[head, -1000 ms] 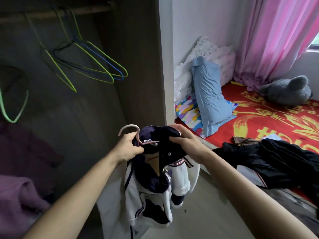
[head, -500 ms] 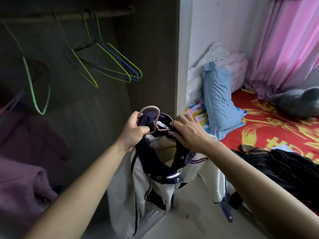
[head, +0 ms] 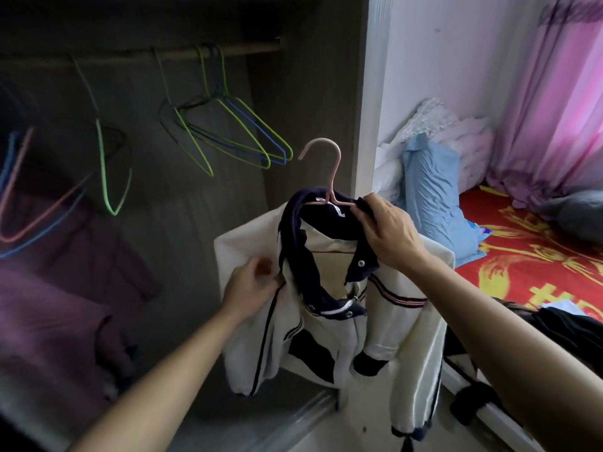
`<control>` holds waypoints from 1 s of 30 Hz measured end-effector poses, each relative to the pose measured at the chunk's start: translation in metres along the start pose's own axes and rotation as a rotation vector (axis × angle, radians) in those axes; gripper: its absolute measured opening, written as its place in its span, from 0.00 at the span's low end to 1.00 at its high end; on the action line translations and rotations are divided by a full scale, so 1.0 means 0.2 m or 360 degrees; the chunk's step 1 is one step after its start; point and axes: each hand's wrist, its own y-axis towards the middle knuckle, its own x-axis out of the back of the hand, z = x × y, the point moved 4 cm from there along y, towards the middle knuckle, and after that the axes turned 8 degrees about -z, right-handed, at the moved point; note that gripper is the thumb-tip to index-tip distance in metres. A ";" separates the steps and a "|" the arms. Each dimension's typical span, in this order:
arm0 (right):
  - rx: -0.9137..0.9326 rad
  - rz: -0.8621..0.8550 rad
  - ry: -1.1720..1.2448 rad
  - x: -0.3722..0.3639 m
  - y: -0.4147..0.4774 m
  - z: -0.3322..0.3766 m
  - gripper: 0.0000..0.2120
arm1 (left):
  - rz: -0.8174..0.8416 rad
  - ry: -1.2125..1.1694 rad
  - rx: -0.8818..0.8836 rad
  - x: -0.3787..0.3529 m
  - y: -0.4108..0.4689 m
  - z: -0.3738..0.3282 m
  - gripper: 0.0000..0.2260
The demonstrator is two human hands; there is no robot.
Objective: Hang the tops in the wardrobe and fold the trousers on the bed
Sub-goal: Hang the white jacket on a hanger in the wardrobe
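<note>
White with a navy collar, the jacket (head: 391, 327) carries only one label: a small white tag (head: 339, 212) inside the collar, its print too small to read. Yellow figures run over the red cover of the bed (head: 522, 256), right of the wardrobe (head: 310, 109), but I cannot make them out as writing.

The jacket sits on a pink hanger (head: 336, 171), held up in front of the wardrobe's right edge, its hook below the wardrobe's rail (head: 146, 57) and not touching it. The right hand (head: 388, 236) has its fingers curled over the navy collar and the hanger's right arm, gripping both. The left hand (head: 251, 285) pinches the white front panel beside the collar, thumb against bent fingers.

Green and blue wire hangers (head: 228, 138) hang empty inside the wardrobe, and purple clothes (head: 49, 305) lie low on its left side. Dark clothes (head: 571, 327) lie on the bed to the wardrobe's right, with a blue pillow (head: 434, 197) against the wall just beside the wardrobe.
</note>
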 end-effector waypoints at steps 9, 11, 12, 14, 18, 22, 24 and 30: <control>-0.0042 -0.0188 -0.0020 0.04 0.05 -0.01 0.12 | -0.0071 -0.0037 -0.0208 -0.01 0.03 -0.13 0.15; -0.0027 -0.0197 -0.0001 0.04 0.04 0.01 0.11 | -0.0158 -0.0073 -0.0174 -0.01 0.05 -0.16 0.04; -0.0019 -0.0202 -0.0003 0.05 0.04 0.02 0.11 | -0.0158 -0.0152 -0.0121 0.00 0.06 -0.18 0.05; -0.0036 -0.0219 -0.0032 0.07 0.04 0.00 0.11 | -0.0204 -0.0336 0.0053 0.01 0.09 -0.16 0.08; -0.0121 -0.0272 -0.0127 0.12 0.04 -0.09 0.12 | -0.0302 -0.0444 0.0173 0.11 0.13 -0.13 0.07; 0.0071 -0.0029 -0.0165 0.14 0.03 -0.15 0.09 | -0.0461 -0.0246 -0.0065 0.34 0.25 -0.14 0.05; 0.0159 0.0326 -0.0122 0.11 0.02 -0.17 0.09 | -0.0527 -0.0183 -0.0089 0.45 0.31 -0.14 0.07; 0.0191 0.0425 0.0158 0.06 0.01 -0.14 0.08 | -0.0143 -0.0120 -0.0087 0.53 0.42 -0.16 0.06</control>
